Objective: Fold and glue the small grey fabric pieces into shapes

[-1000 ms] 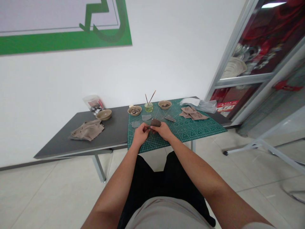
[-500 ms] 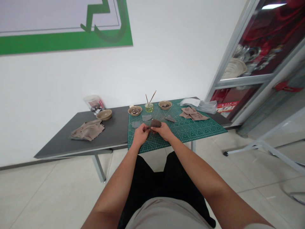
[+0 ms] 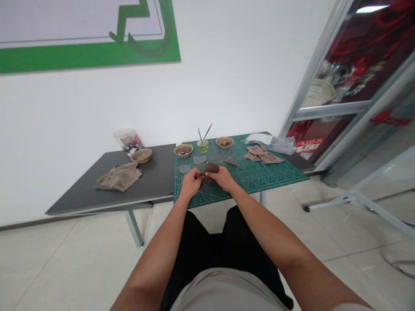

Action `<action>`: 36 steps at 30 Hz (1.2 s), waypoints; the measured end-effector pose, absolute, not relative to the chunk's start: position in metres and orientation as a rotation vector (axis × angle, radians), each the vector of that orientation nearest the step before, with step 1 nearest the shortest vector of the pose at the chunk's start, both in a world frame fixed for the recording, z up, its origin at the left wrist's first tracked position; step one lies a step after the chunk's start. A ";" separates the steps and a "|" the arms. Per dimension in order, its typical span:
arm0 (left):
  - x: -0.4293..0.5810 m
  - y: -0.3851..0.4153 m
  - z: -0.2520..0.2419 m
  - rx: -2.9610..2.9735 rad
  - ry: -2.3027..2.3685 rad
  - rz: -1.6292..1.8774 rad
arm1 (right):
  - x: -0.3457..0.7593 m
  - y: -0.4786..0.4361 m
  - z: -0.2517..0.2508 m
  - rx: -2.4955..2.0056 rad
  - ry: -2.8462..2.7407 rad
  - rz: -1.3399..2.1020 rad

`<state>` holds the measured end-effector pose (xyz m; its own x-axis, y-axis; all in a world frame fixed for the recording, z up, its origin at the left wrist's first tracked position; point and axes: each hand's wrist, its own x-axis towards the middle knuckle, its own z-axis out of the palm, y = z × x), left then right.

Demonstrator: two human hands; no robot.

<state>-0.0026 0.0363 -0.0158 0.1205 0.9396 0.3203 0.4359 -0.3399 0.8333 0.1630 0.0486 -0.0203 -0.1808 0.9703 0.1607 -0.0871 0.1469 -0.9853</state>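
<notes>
My right hand [image 3: 221, 176] is closed on a dark brown, slightly curved sheet-like piece [image 3: 212, 167] above the green cutting mat. Whether it is sandpaper or cloth I cannot tell. My left hand [image 3: 192, 182] meets it from the left, its fingers pinched together at the piece's near left end. Anything small between the fingertips is hidden. Just beyond the hands, thin grey pieces lie flat on the mat: one square [image 3: 185, 169], another [image 3: 199, 160] farther back, and a creased one [image 3: 231, 161] to the right.
On the cutting mat [image 3: 272, 175] stand a bowl of small round pieces [image 3: 183, 150], a glass jar [image 3: 202, 147] with two sticks, and another bowl [image 3: 225, 142]. A brown cloth [image 3: 262, 154] and plastic bag [image 3: 285, 145] lie right. Leftward are a cloth [image 3: 119, 176], bowl [image 3: 142, 156] and tub [image 3: 128, 141].
</notes>
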 end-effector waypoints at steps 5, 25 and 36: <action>-0.002 0.035 -0.012 1.841 1.318 1.158 | 0.163 0.049 -0.020 -0.939 -1.362 1.257; 0.000 0.032 -0.013 1.901 1.320 1.189 | 0.160 0.053 -0.024 -0.922 -1.285 1.250; -0.001 0.034 -0.009 2.002 1.361 1.248 | 0.161 0.049 -0.018 -0.923 -1.259 1.275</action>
<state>-0.0009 0.0343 -0.0091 0.1201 0.8890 0.4420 0.5169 -0.4360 0.7367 0.1612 0.0492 -0.0183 -0.1302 0.9801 0.1498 -0.1618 0.1281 -0.9785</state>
